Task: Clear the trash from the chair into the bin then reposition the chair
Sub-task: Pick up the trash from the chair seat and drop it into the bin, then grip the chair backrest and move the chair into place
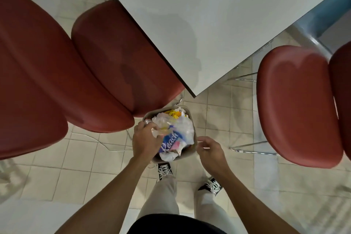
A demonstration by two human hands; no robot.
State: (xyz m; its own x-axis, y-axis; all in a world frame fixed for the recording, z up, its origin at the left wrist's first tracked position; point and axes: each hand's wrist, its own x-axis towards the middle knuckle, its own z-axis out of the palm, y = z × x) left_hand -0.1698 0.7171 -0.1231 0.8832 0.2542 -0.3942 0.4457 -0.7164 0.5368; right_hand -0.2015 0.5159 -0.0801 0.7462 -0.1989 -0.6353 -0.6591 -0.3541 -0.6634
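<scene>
— So, where do we stand with the trash [171, 135]?

— It sits heaped in the bin [191, 151], on the floor just off the near corner of the white surface [199, 24], right beside the front edge of the red chair [106, 59]. The chair seat looks bare to us.

— And our hands?

— Our left hand [145, 141] has its grip curled down onto the crumpled plastic at the bin's left rim, pressing or holding it; we cannot tell which. Our right hand [209, 148] hovers just beside the right rim, fingers loosely bent, holding nothing.

— How do we finish this step well?

— We judge it best to push the pile down evenly, since it stands above the rim and could spill. Then we let go cleanly and turn to the chair.
</scene>
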